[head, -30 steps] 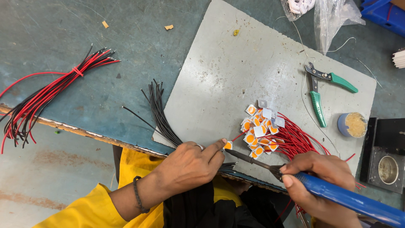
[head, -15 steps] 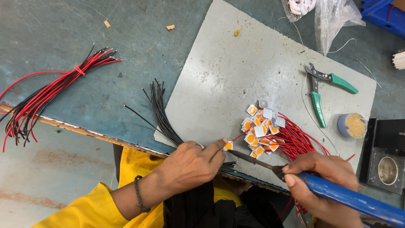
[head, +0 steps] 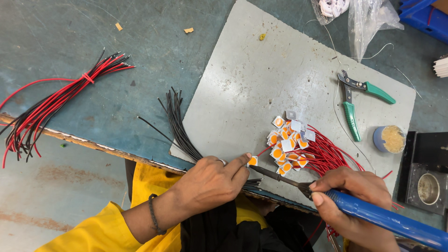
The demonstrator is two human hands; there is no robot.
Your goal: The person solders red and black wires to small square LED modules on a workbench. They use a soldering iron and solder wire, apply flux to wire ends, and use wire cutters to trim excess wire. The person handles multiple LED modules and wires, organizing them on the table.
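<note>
left hand [head: 210,184] pinches chip [head: 252,161] flat on board [head: 261,79], near edge | right hand [head: 354,200] clenched on iron [head: 373,215], tip beside chip | step: solder | keep chip pinned, tip steady, fingertip clear of heat

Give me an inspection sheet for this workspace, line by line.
Surface: scuffed grey board on a blue-green table.
Job's things: blue-handled soldering iron, tip near a small orange square chip; pile of chips on red leads.
Clutter: green-handled pliers, small round tin, plastic bag.
Hands: left hand pinches the chip; right hand grips the iron.
Cables: black wire bundle; red-and-black bundle.
Surroundings: black fixture, blue crate.
</note>
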